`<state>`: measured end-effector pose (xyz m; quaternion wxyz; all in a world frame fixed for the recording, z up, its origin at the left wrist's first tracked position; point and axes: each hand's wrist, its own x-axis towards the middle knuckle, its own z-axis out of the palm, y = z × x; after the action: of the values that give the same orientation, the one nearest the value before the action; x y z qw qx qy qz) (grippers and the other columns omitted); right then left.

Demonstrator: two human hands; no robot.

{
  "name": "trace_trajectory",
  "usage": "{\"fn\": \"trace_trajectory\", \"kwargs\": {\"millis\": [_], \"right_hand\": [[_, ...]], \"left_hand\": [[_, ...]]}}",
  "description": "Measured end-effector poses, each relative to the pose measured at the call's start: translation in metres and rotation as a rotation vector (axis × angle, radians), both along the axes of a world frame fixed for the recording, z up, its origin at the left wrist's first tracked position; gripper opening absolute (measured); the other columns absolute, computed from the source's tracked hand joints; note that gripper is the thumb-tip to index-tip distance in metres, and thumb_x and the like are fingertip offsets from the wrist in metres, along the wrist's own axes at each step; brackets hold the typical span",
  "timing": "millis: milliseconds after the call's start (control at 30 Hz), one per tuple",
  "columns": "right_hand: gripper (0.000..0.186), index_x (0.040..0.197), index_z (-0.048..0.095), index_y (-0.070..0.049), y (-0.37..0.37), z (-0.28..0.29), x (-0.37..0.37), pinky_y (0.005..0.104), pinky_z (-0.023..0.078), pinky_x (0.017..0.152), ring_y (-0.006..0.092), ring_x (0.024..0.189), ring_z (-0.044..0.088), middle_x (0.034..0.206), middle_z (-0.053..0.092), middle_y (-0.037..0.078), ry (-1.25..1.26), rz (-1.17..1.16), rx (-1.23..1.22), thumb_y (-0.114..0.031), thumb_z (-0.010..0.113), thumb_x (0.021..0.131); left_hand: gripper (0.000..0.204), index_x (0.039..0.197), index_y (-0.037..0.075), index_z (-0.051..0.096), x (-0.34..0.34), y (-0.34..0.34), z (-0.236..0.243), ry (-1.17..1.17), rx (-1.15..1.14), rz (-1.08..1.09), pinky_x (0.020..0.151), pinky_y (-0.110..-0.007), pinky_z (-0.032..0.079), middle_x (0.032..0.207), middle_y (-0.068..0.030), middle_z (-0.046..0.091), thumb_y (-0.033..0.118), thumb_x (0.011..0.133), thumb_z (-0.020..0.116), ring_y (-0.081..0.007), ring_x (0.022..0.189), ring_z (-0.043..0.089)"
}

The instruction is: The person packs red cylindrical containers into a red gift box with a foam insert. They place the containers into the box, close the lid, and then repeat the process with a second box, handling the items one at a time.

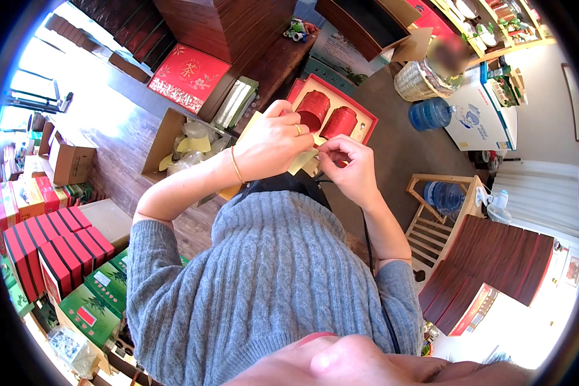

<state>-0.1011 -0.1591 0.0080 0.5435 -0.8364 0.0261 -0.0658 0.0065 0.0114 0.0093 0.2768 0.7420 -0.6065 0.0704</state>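
Note:
An open red gift box [372, 121] with a cream inner tray lies in front of me. Two red tea canisters sit in it: the left canister [314, 104] and the right canister [339, 122]. My left hand [273, 143], with a ring and a thin bracelet, is closed over the box's near left edge. Pale yellow paper [300, 162] shows beneath its fingers. Close beside it, my right hand [350, 170] is closed in a pinch near the paper's right end. What the right fingertips hold, if anything, is too small to make out.
An open carton [164, 143] with plastic and yellow paper stands left of the box. Behind it lie a large red box [190, 76] and a wooden bench [280, 55]. Stacked red and green boxes fill the lower left. At right are a wicker basket [413, 82], a blue water bottle [429, 114] and a wooden rack [431, 235].

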Motion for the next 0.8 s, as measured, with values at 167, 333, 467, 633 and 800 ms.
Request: {"fn": "trace_trajectory", "kwargs": {"millis": [167,333,467,633,800], "right_hand": [[0.006,0.083,0.064,0.004,-0.003,-0.003,-0.003,0.0201,0.051,0.064,0.0068,0.068,0.059,0.08,0.063,0.004,0.063,0.013,0.11,0.004,0.064,0.077],[0.004,0.083,0.063,0.005,-0.007,-0.004,-0.004,0.0215,0.052,0.065,0.0091,0.07,0.061,0.081,0.063,0.005,0.217,0.023,0.313,0.003,0.062,0.08],[0.007,0.086,0.062,0.004,-0.008,-0.009,-0.004,0.0211,0.051,0.065,0.0079,0.073,0.062,0.079,0.064,0.004,0.237,-0.001,0.546,-0.002,0.064,0.082],[0.006,0.087,0.062,0.004,-0.006,-0.02,0.0,0.021,0.051,0.068,0.0085,0.075,0.063,0.081,0.064,0.004,0.135,-0.062,0.585,-0.002,0.063,0.084],[0.006,0.088,0.062,0.003,0.004,-0.016,0.003,0.0205,0.05,0.069,0.0088,0.077,0.063,0.083,0.064,0.004,0.127,-0.075,0.435,-0.002,0.062,0.084]], "left_hand": [[0.006,0.073,0.009,0.058,0.001,0.0,0.001,-0.017,0.011,-0.027,0.087,-0.036,0.036,0.071,-0.0006,0.056,0.007,0.067,0.06,-0.0188,0.076,0.053],[0.007,0.075,0.009,0.058,0.001,0.0,0.002,0.03,-0.047,-0.037,0.091,-0.04,0.035,0.076,-0.0015,0.057,0.01,0.071,0.064,-0.0203,0.083,0.055],[0.013,0.081,0.008,0.059,-0.009,-0.01,0.001,0.127,-0.328,0.244,0.09,-0.041,0.038,0.081,-0.0046,0.058,0.013,0.073,0.069,-0.0241,0.088,0.056],[0.018,0.087,0.005,0.057,-0.016,0.001,-0.015,0.449,-0.211,0.121,0.07,-0.034,0.048,0.087,-0.0099,0.059,0.013,0.077,0.069,-0.0281,0.08,0.06],[0.012,0.085,0.004,0.057,-0.023,0.002,-0.021,0.519,-0.224,0.133,0.068,-0.035,0.049,0.083,-0.011,0.06,0.009,0.078,0.065,-0.0299,0.078,0.061]]}}
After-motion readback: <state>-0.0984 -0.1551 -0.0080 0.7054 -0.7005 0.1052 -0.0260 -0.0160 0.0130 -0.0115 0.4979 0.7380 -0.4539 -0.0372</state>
